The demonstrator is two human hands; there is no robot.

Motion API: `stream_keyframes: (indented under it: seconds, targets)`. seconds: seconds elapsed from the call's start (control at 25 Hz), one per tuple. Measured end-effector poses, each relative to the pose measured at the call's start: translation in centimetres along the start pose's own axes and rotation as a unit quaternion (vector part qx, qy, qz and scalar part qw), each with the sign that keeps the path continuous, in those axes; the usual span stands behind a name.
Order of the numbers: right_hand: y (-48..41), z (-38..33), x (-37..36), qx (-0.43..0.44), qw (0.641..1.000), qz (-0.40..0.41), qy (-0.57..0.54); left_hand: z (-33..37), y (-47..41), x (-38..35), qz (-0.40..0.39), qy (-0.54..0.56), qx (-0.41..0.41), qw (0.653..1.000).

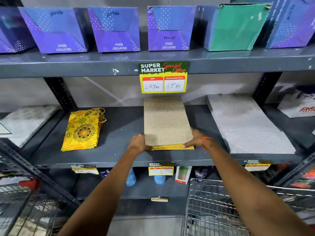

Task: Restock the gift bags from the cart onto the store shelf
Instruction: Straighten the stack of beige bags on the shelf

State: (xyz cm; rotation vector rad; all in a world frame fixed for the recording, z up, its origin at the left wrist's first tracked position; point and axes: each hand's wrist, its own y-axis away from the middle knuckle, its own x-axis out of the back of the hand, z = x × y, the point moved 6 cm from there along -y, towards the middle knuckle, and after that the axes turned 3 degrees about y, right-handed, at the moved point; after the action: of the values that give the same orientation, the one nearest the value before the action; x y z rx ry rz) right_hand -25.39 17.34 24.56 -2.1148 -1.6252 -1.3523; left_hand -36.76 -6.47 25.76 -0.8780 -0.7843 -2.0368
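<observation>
On the middle shelf (119, 133), right under the yellow price sign (163, 77), a flat stack of gift bags (166, 123) lies with a beige patterned bag on top and yellow ones showing at its near edge. Both hands are on it: the left hand (139, 143) grips the near left corner, the right hand (196, 139) holds the near right corner with fingers pressed to the yellow edges — neither has let go. The step looks like seating and squaring the stack; doing it well probably means pushing evenly from both corners so the bags slide back together, edges flush, without the top bag skating off the slippery ones below. To the left, well apart, sits another pile of yellow floral bags (83, 130); to the right, a grey dotted stack (247, 123) lies near. The wire cart (213, 201) stands at lower right — what it holds I cannot make out. Above, purple boxes (114, 29) line the top shelf, contents hidden.
</observation>
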Motion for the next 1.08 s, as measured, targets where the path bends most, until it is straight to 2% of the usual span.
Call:
stream_keyframes:
  seconds: [0.28, 0.4, 0.52, 0.76, 0.88, 1.08]
  targets:
    - [0.7, 0.0, -0.2, 0.003, 1.0, 0.003, -0.008, 0.9, 0.4, 0.4, 0.0, -0.035, -0.007, 0.999]
    - [1.0, 0.1, -0.6, 0.014, 0.999, -0.018, 0.033, 1.0, 0.3, -0.1, 0.001, -0.063, 0.0, 0.998]
    - [0.6, 0.4, -0.9, 0.026, 0.997, 0.001, 0.074, 1.0, 0.4, -0.5, 0.01, -0.08, 0.009, 0.997]
    - [1.1, 0.1, 0.1, 0.035, 0.99, 0.018, 0.137, 0.7, 0.1, -0.3, 0.011, -0.075, 0.014, 0.997]
    - [1.4, -0.5, 0.2, 0.023, 0.989, 0.0, 0.146, 0.5, -0.1, -0.3, 0.009, -0.068, 0.003, 0.998]
    - [3.3, -5.2, 1.2, -0.035, 0.956, -0.042, 0.288, -0.4, -0.3, 1.2, -0.003, -0.025, 0.001, 1.0]
